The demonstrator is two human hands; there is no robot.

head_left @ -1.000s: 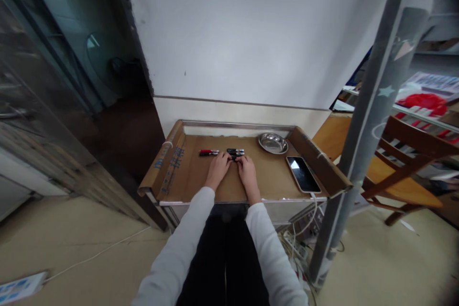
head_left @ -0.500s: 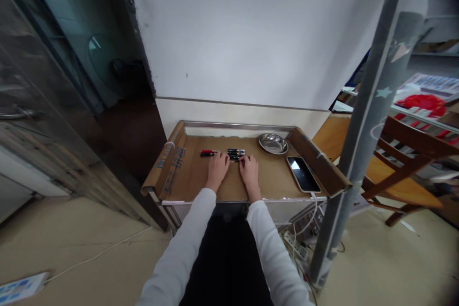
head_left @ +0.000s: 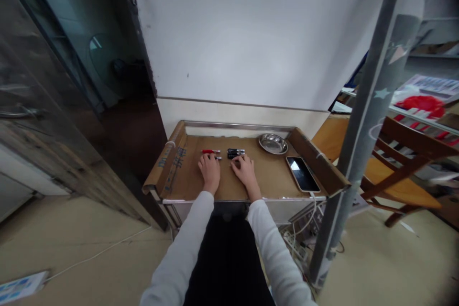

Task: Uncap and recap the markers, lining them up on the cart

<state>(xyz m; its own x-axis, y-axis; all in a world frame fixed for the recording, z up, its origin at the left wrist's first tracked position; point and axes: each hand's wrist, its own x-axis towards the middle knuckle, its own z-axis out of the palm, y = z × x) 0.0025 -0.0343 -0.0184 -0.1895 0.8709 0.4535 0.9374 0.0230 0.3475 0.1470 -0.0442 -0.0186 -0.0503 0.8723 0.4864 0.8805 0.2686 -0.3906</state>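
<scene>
My left hand (head_left: 210,172) rests on the left part of the cardboard, its bent fingers closed on a dark marker pen (head_left: 218,158) that they mostly cover. Just beyond those fingertips lies a red marker pen (head_left: 210,151). To the right, several black marker pens (head_left: 235,151) lie side by side in a small row. At the near side of this row is my right hand (head_left: 245,172), thumb and forefinger closed round the nearest black pen, which is partly hidden.
Cardboard (head_left: 190,179) lines the small table and its raised sides. A shiny metal dish (head_left: 273,144) stands at the back right. Nearer lies a phone (head_left: 303,174) with a white cable (head_left: 315,205) attached. A grey post (head_left: 358,119) rises beside the table, with a wooden chair (head_left: 405,167) beyond.
My left hand has moved left and slightly nearer, uncovering more of the red pen. The fingers of my right hand have shifted left along the near side of the black pens.
</scene>
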